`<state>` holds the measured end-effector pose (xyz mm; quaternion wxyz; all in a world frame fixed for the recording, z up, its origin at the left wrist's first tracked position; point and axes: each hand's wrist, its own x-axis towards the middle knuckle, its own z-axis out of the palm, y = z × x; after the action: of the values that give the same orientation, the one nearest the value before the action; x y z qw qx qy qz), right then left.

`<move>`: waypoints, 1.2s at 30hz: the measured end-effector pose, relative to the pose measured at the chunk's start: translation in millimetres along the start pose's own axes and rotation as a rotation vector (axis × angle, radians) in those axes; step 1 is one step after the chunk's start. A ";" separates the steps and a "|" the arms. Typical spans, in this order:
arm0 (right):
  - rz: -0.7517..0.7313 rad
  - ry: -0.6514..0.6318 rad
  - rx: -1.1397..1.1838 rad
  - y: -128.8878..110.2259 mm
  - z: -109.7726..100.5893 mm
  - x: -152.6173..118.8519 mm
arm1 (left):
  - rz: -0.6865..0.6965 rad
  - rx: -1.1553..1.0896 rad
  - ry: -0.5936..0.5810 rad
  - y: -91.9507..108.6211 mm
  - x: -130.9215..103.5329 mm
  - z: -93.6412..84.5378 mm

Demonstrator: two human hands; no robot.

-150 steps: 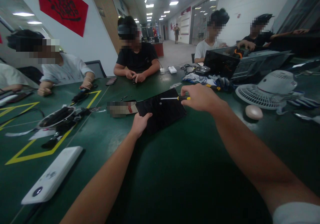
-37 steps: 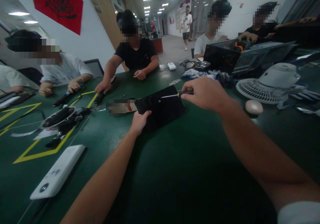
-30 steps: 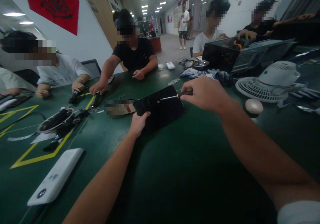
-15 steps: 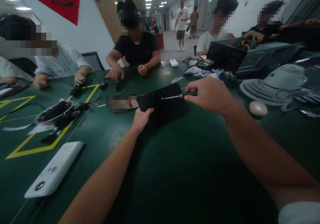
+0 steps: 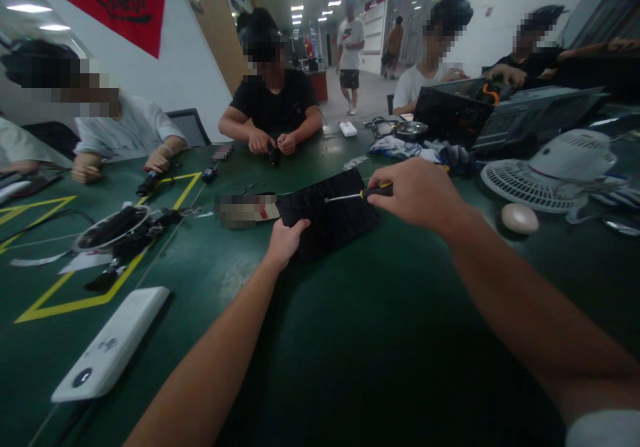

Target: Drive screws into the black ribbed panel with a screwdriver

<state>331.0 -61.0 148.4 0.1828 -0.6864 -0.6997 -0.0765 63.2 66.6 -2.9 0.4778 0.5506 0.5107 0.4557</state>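
My left hand [image 5: 289,242] is closed on the near left edge of a flat black piece [image 5: 345,224], thumb on top and fingers hidden beneath. This piece is dark and rectangular, with faint ridges; its exact kind is unclear. A screwdriver [image 5: 345,198] with a black and yellow handle is gripped in my right hand [image 5: 413,194]. Its metal shaft points left across the black piece, and the tip is over or on the surface near a small pale spot; contact cannot be made out. Behind my left hand lies a partly blurred, beige-and-red flat item [image 5: 250,210].
A white power bank-like device [image 5: 113,344] lies at the left front of the green table [image 5: 380,340]. Cables and black parts [image 5: 120,234] sit behind it. On the right are a white fan [image 5: 555,167] and a pale rounded object [image 5: 519,218]. Several people sit around.
My hands, the black piece and the screwdriver hold nearly the same pose; the view has shifted slightly. The person opposite now has both hands together at a small black object.
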 end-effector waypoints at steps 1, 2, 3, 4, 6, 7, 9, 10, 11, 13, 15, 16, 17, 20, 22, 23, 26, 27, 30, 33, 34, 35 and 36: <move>0.001 -0.005 -0.007 -1.0 0.6 0.2 | -0.002 0.004 0.007 -0.2 0.1 0.1; 0.004 -0.010 -0.014 -1.8 1.5 0.4 | -0.003 0.007 0.014 -0.5 0.2 0.2; 0.007 -0.015 -0.020 -2.4 2.4 0.8 | -0.004 0.006 0.019 -0.7 0.3 0.3; 0.008 -0.018 -0.025 -2.9 3.5 1.2 | -0.005 0.003 0.020 -1.0 0.5 0.3; 0.003 -0.010 -0.032 -3.2 5.8 2.0 | -0.005 -0.005 0.016 -1.5 0.7 0.2; -0.001 -0.002 -0.032 -3.1 6.9 2.3 | -0.006 -0.008 0.012 -1.6 0.8 0.1; -0.011 0.020 -0.028 -2.6 8.5 2.7 | -0.014 -0.017 0.002 -1.6 0.7 -0.2; -0.014 0.028 -0.027 -2.3 9.1 2.7 | -0.017 -0.023 -0.002 -1.5 0.5 -0.2; -0.016 0.034 -0.027 -2.0 9.5 2.7 | -0.018 -0.029 -0.003 -1.2 0.3 -0.2; -0.016 0.034 -0.030 -1.8 9.8 2.5 | -0.018 -0.034 -0.003 -0.6 -0.3 -0.1; -0.019 0.022 -0.032 -2.3 9.8 2.2 | -0.015 -0.031 0.000 0.3 -0.7 0.1; -0.021 0.017 -0.032 -2.8 9.7 2.0 | -0.014 -0.028 0.000 0.7 -1.0 0.3; -0.026 0.014 -0.032 -3.5 9.5 1.7 | -0.013 -0.025 0.001 1.2 -1.2 0.4; -0.031 0.012 -0.033 -6.8 8.0 0.2 | -0.012 -0.023 0.000 2.6 -1.9 0.7; -0.032 0.004 -0.037 -9.5 6.4 -0.9 | -0.015 -0.031 -0.003 3.0 -2.3 0.7; -0.031 -0.001 -0.042 -10.7 5.6 -1.4 | -0.016 -0.034 -0.002 3.0 -2.4 0.7; -0.019 -0.011 -0.058 -13.9 4.5 -2.8 | -0.007 -0.034 0.002 2.4 -2.1 0.6; -0.013 -0.011 -0.059 -14.9 4.5 -3.2 | -0.003 -0.033 0.001 2.3 -2.0 0.7; 0.008 -0.003 -0.054 -18.4 5.1 -4.8 | -0.007 -0.036 0.002 2.8 -1.9 1.2; 0.028 -0.006 -0.053 -22.5 5.3 -6.5 | -0.015 -0.050 0.015 4.1 -2.1 1.8; 0.030 -0.010 -0.053 -23.5 5.2 -6.8 | -0.015 -0.055 0.015 4.3 -2.0 1.8; 0.030 -0.017 -0.054 -24.1 5.0 -6.9 | -0.015 -0.058 0.014 4.4 -1.9 1.9; 0.032 -0.024 -0.055 -24.4 4.9 -6.8 | -0.013 -0.058 0.014 4.3 -1.7 1.9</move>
<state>306.1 -66.7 145.0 0.1568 -0.7032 -0.6884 -0.0845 65.5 64.6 1.1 0.4930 0.5297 0.5042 0.4713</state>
